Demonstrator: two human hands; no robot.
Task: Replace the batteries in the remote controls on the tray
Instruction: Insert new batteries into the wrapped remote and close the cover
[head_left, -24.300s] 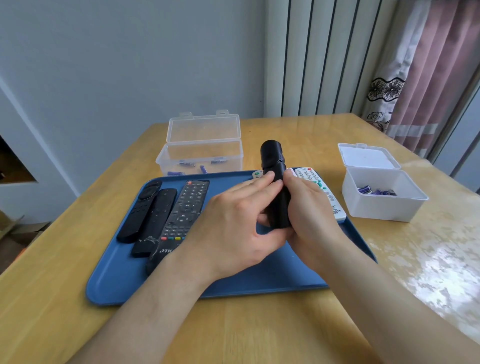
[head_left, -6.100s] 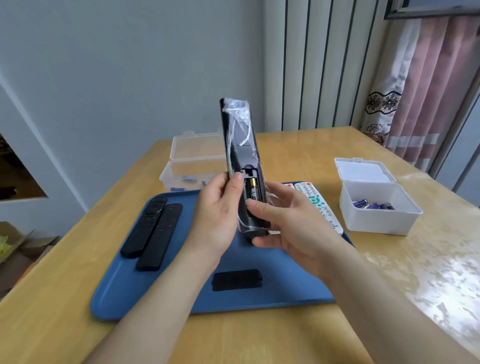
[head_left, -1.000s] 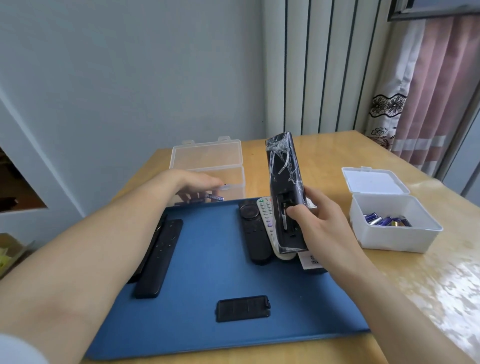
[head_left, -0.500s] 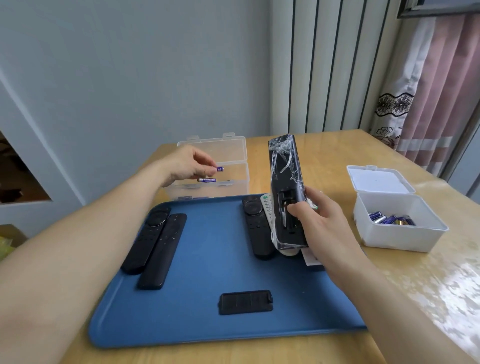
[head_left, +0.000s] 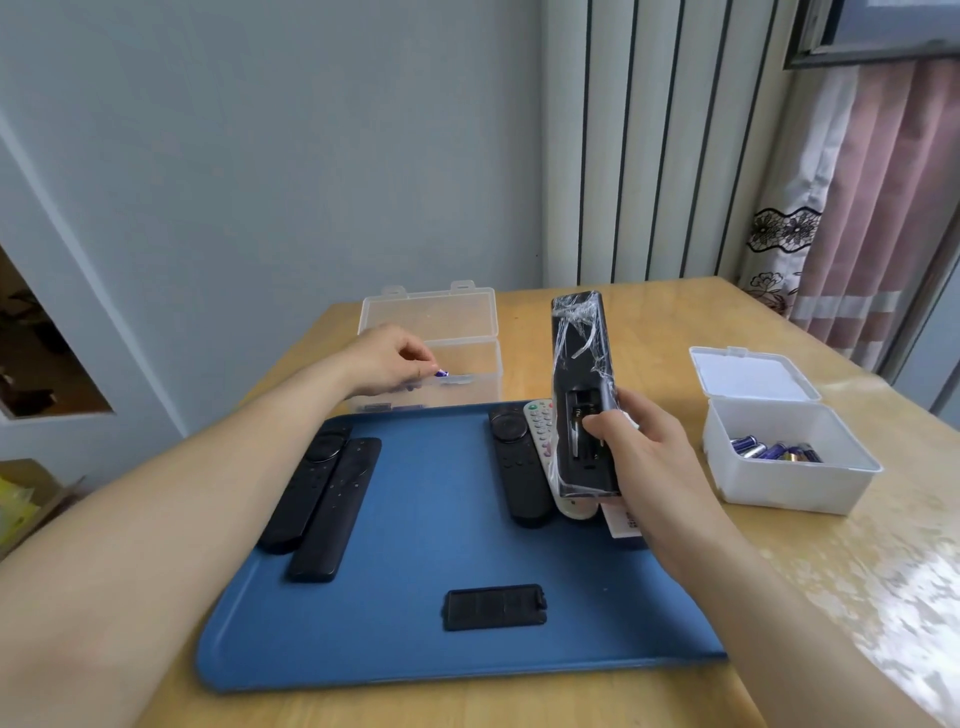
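My right hand grips a black remote wrapped in clear film, held upright over the blue tray with its back facing me and its battery bay uncovered. Its black cover lies on the tray near the front. My left hand reaches over the clear plastic box behind the tray and pinches a small purple battery at its fingertips. Two black remotes lie at the tray's left; a black remote and a white one lie beside my right hand.
A white open box holding several purple batteries stands on the wooden table to the right of the tray. A white label card pokes out under my right hand. Wall and curtain lie behind the table.
My left hand has dropped slightly over the clear box, still pinching the purple battery. The right hand keeps the wrapped remote upright in about the same place.
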